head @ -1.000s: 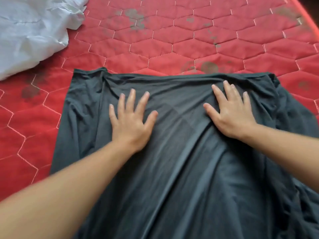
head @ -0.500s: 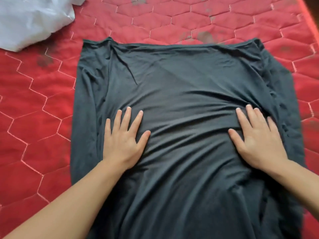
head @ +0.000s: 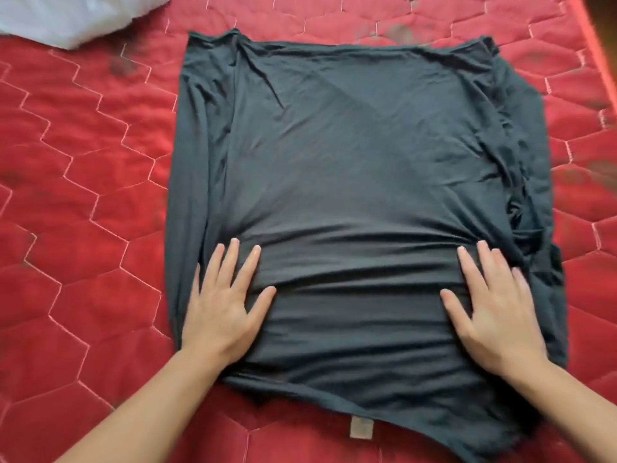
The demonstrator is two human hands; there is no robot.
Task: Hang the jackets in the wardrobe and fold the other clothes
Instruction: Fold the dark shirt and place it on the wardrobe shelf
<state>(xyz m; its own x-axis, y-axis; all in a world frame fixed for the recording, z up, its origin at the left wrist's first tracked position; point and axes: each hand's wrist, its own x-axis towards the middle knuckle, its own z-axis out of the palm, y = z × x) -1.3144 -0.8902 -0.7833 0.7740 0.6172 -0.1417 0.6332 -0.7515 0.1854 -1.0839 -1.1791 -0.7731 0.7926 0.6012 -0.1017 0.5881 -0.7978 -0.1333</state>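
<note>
A dark grey-green garment (head: 360, 155) lies spread flat on the red quilted mattress (head: 83, 195), its sides folded inward into a rough rectangle. My left hand (head: 223, 305) presses flat on its near left part, fingers spread. My right hand (head: 494, 309) presses flat on the near right part, fingers apart. Between the hands the cloth is bunched into crosswise wrinkles. A small tan label (head: 361, 427) shows at the near edge of the garment.
A white crumpled cloth (head: 73, 18) lies at the far left corner of the mattress. The mattress's right edge (head: 597, 38) runs along the upper right. Dark stains mark the red quilting near the garment's far edge.
Both hands have slid toward me along the garment, from its far part to its near part, smoothing it. More of the garment now shows, and wrinkles have gathered between the hands.
</note>
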